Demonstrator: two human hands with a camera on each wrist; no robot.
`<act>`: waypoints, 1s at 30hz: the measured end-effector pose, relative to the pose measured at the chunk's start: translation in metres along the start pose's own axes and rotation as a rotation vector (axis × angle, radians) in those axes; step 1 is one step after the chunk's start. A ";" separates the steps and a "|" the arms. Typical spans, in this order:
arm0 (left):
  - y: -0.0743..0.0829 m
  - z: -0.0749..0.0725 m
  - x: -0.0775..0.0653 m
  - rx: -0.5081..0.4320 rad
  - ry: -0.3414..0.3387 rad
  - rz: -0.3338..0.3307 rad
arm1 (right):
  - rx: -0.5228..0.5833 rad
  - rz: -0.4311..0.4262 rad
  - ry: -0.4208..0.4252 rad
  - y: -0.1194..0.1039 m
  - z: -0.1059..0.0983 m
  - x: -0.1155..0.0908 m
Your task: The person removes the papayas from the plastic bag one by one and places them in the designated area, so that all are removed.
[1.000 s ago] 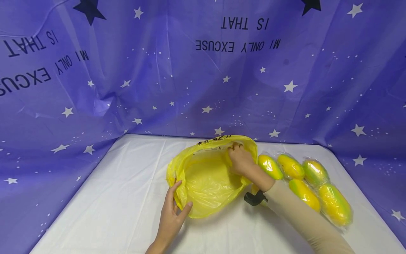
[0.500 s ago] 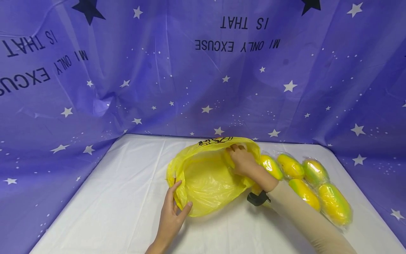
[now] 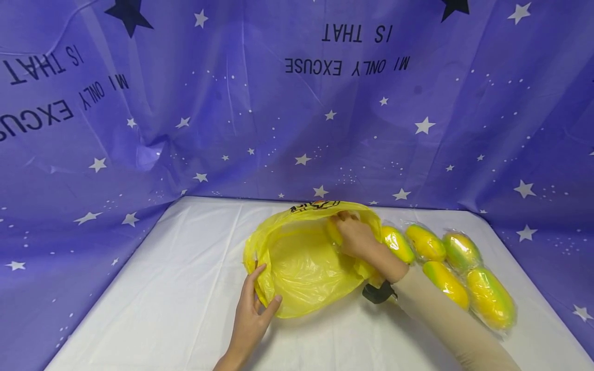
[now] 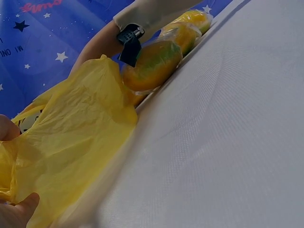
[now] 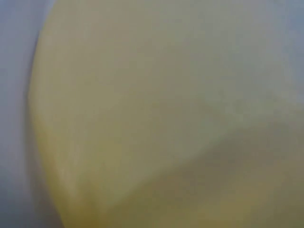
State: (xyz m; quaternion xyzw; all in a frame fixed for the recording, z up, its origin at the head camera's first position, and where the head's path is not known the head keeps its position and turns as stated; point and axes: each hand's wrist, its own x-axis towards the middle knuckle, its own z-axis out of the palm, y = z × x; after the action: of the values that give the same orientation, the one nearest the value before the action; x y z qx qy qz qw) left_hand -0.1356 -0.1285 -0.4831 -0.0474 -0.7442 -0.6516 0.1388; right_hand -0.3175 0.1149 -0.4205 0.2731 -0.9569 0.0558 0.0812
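A yellow plastic bag lies with its mouth spread wide on the white table. My left hand grips the left edge of the mouth, thumb apart from the fingers; in the left wrist view its thumb lies against the film. Inside the right part of the bag, my right hand has its fingers curled over a yellow mango, mostly hidden beneath them. Several yellow-green mangoes in clear wrap lie right of the bag. The right wrist view is filled by blurred yellow film.
The white-covered table ends at a purple star-printed curtain behind and at the sides. A black strap hangs from the right wrist. The right sleeve passes in front of the nearer mangoes.
My right hand has shifted slightly right and down inside the bag, and the bag's right rim has moved a little with it. The left hand has stayed in place.
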 end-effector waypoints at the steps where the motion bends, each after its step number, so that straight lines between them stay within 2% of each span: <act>1: 0.000 0.000 0.000 0.001 0.000 0.000 | 0.009 -0.003 0.000 0.000 0.000 0.000; 7: 0.000 0.001 0.000 0.002 0.003 0.004 | 0.061 -0.008 -0.015 -0.005 -0.003 -0.001; 19: -0.002 0.000 0.001 0.001 -0.004 0.016 | 0.296 -0.025 -0.009 -0.018 -0.028 -0.017; 30: 0.000 0.001 0.001 -0.002 0.001 0.022 | 0.370 -0.012 0.046 -0.025 -0.058 -0.040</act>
State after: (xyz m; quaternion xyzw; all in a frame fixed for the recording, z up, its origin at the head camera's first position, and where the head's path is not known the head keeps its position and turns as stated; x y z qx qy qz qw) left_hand -0.1370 -0.1273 -0.4831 -0.0552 -0.7429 -0.6509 0.1461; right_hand -0.2630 0.1233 -0.3692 0.2879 -0.9266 0.2364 0.0517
